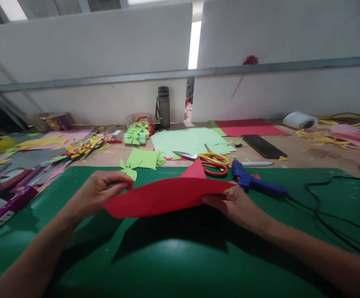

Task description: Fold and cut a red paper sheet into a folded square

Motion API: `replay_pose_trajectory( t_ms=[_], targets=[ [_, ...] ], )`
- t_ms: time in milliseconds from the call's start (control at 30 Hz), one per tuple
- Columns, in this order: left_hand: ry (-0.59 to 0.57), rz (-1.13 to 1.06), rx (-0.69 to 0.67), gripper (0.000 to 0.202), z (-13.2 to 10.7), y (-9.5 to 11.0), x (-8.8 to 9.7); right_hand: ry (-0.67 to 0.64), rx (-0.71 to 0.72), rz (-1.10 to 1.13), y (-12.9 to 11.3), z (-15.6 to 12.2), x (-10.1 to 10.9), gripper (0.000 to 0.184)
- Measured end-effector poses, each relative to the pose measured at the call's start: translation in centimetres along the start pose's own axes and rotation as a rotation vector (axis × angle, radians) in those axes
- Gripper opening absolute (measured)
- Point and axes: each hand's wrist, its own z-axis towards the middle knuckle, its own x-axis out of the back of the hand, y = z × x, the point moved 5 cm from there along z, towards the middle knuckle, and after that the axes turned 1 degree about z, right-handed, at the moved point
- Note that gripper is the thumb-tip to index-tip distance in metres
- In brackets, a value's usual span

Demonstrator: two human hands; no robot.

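A strip-like sheet of red paper [161, 198] is held up above the green mat [173, 269], bowed upward in the middle. My left hand [101, 192] pinches its left end between thumb and fingers. At the right end, my right hand [234, 205] grips the sheet with the thumb in front. Behind the sheet, a pink-red pointed paper piece [195, 169] shows in part. Just beyond lie scissors with red and yellow handles [213, 163]. A blue glue gun [257, 182] rests near my right hand.
Light green paper [186, 140] and cut green leaf shapes [145, 159] lie behind the mat. A dark bottle [164, 108] stands by the wall. A phone [263, 145], red sheets [244, 126] and a black cable [318, 207] are at right; a purple tool [12, 207] is at left.
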Motion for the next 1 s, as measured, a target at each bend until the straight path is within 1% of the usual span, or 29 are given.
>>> replay_pose_trajectory(
  t_ms=[67,100,133,167,200,233,333,367,400,433,467,533,567,633,767,833,933,1000],
  targets=[
    [-0.166,0.069,-0.082,0.03,-0.1,0.0,-0.9,0.052,0.014,0.048,0.4,0.4,0.4,0.022],
    [-0.238,0.105,-0.111,0.036,-0.3,0.0,-1.3,0.079,0.024,0.062,0.6,0.6,0.6,0.023],
    [-0.287,0.129,-0.131,0.044,-0.3,0.0,-1.6,0.1,0.027,0.07,0.7,0.8,0.7,0.025],
    [-0.302,0.12,-0.147,0.05,-0.4,0.1,-1.8,0.108,0.021,0.077,0.9,0.9,0.8,0.026],
    [-0.291,0.072,-0.16,0.054,-0.4,0.2,-1.9,0.103,0.014,0.082,0.9,1.0,0.8,0.026],
    [-0.253,0.003,-0.167,0.054,-0.3,0.4,-1.9,0.086,0.009,0.088,0.9,1.1,0.7,0.026],
    [-0.115,-0.159,-0.128,0.037,-0.3,0.7,-2.2,-0.024,0.032,0.067,0.2,0.8,0.1,0.023],
    [-0.106,-0.174,-0.119,0.03,-0.4,0.7,-2.7,-0.066,0.052,0.037,0.0,0.6,-0.1,0.021],
    [-0.113,-0.185,-0.146,0.024,-0.6,0.8,-3.2,-0.107,0.071,-0.009,-0.3,0.4,-0.2,0.02],
    [-0.139,-0.193,-0.209,0.021,-0.8,1.0,-3.7,-0.142,0.097,-0.065,-0.5,0.1,-0.3,0.018],
    [-0.187,-0.207,-0.308,0.022,-1.1,1.3,-4.3,-0.166,0.128,-0.125,-0.8,-0.3,-0.3,0.017],
    [-0.27,-0.201,-0.515,0.029,-1.8,1.7,-5.2,-0.212,0.203,-0.228,-1.3,-1.1,-0.4,0.016],
    [-0.29,-0.177,-0.593,0.033,-2.2,1.7,-5.4,-0.235,0.248,-0.268,-1.6,-1.5,-0.5,0.016],
    [-0.272,-0.092,-0.663,0.037,-2.9,1.3,-5.8,-0.274,0.334,-0.338,-2.1,-2.2,-0.7,0.017],
    [-0.157,0.069,-0.685,0.033,-4.1,0.3,-6.4,-0.336,0.451,-0.539,-1.7,-2.9,-1.5,0.025],
    [-0.124,0.128,-0.687,0.035,-4.4,0.0,-6.8,-0.307,0.507,-0.636,-1.1,-2.7,-1.5,0.024],
    [-0.152,0.21,-0.656,0.041,-4.2,0.2,-7.2,-0.21,0.544,-0.712,-0.1,-2.1,-0.7,0.02],
    [-0.214,0.261,-0.601,0.047,-4.0,0.6,-7.4,-0.201,0.518,-0.712,0.3,-1.8,-0.2,0.022]
  ],
)
